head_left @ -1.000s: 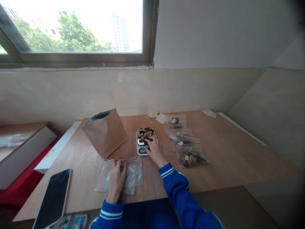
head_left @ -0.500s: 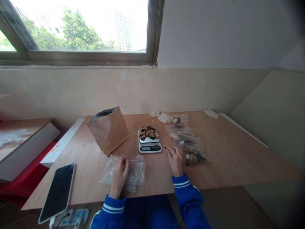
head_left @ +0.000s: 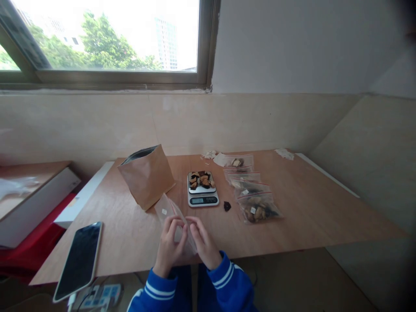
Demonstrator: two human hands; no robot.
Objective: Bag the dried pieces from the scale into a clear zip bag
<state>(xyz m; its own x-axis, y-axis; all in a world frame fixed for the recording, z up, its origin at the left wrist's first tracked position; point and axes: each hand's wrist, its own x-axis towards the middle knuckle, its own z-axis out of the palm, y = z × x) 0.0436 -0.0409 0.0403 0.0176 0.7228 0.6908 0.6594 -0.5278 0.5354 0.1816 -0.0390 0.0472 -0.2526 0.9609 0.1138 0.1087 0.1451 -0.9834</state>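
Both hands, left hand (head_left: 170, 242) and right hand (head_left: 202, 240), have a closed grip on a clear, crinkly plastic bag (head_left: 169, 212) with a small white label, unreadable, held above the wooden bench (head_left: 302, 208). Beyond it sit a creased brown paper bag (head_left: 147, 175) and a small scale (head_left: 202, 194).

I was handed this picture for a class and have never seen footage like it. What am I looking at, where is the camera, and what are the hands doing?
The camera sits on a person's head, looking down at their own hands. The left hand and right hand together hold a clear zip bag above a wooden table. On the table: a brown paper bag, a small scale carrying dried pieces, one dark piece beside it, filled zip bags and a phone.
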